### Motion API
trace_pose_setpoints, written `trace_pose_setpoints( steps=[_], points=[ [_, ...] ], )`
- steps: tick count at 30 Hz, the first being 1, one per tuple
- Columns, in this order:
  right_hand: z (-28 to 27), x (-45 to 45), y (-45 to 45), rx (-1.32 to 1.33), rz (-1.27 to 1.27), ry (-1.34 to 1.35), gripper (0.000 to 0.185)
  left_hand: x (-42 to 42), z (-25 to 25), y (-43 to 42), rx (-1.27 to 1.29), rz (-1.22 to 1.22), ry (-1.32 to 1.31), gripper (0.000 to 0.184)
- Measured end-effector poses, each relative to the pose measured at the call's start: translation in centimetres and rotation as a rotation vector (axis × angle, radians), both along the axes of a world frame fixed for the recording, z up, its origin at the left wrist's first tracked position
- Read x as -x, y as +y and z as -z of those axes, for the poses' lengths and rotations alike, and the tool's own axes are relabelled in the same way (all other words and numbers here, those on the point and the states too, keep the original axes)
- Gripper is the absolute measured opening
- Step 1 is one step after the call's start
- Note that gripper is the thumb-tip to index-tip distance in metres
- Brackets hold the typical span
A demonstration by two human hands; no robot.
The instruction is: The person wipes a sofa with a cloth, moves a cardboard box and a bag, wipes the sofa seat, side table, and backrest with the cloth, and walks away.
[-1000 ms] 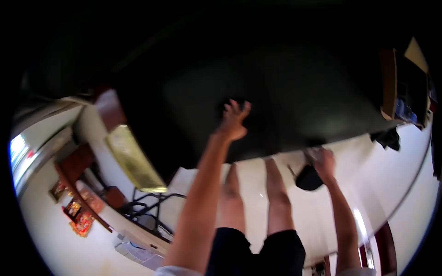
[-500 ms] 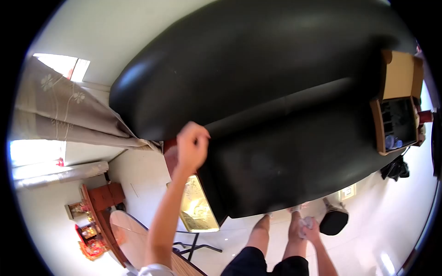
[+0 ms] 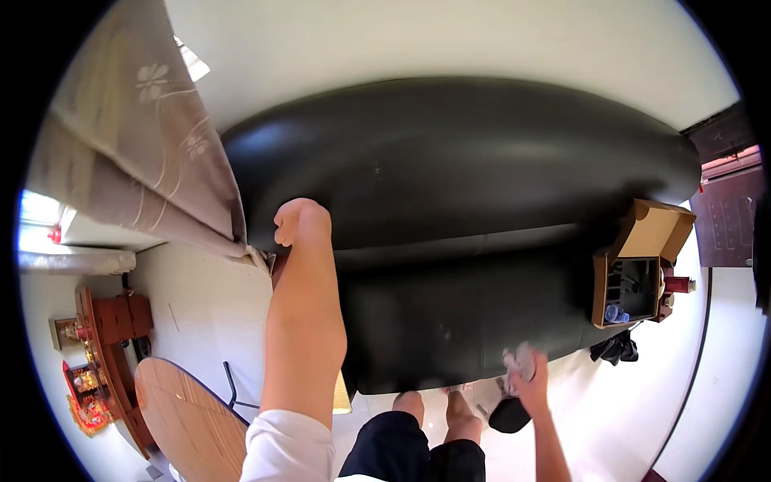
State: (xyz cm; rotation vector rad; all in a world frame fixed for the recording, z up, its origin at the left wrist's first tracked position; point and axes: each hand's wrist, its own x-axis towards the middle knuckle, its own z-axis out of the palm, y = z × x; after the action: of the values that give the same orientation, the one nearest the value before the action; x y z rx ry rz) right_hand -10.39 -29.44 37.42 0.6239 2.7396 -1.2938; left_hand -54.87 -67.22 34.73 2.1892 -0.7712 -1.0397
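Note:
My left hand (image 3: 302,220) reaches far forward in front of the left part of a black sofa (image 3: 482,177). Its fingers are curled into a fist, with nothing visible in them; whether it touches the sofa I cannot tell. Lower down on the right, my right hand (image 3: 531,389) grips a crumpled, pale greyish cloth (image 3: 520,363) in front of the seat's front edge. The cloth hangs bunched above the fingers and looks slightly blurred.
An open cardboard box (image 3: 601,289) stands on the sofa's right end, with a black bag (image 3: 615,347) below. A dark stool (image 3: 509,415) is on the floor by my legs. To the left are a patterned curtain (image 3: 161,153), a round wooden table (image 3: 189,414) and a reddish-brown cabinet (image 3: 120,317).
The view has shifted, showing more wall above the sofa. My left arm extends further forward, its fist turned leftward. My right hand has risen with the cloth from beside my leg toward the seat.

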Motion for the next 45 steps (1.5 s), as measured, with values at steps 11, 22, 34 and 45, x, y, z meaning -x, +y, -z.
trace_pose_setpoints(
  steps=[11, 22, 34, 45],
  points=[
    [-8.1, 48.0, -19.3, -0.149, -0.384, 0.88, 0.052, 1.1, 0.1, 0.7, 0.056, 0.159, -0.257, 0.035],
    [2.0, 38.9, -18.5, -0.639, -0.965, 0.977, 0.02, 1.4, -0.8, 1.6, 0.034, 0.255, -0.416, 0.034],
    [-2.8, 47.3, -23.7, -0.536, -0.711, 1.167, 0.023, 2.1, -2.8, 2.5, 0.025, 0.408, -0.493, 0.032],
    [-3.2, 47.1, -25.7, -0.424, -0.799, 1.068, 0.026, -0.3, 4.7, 0.9, 0.039, 0.424, -0.467, 0.032]
  ],
)
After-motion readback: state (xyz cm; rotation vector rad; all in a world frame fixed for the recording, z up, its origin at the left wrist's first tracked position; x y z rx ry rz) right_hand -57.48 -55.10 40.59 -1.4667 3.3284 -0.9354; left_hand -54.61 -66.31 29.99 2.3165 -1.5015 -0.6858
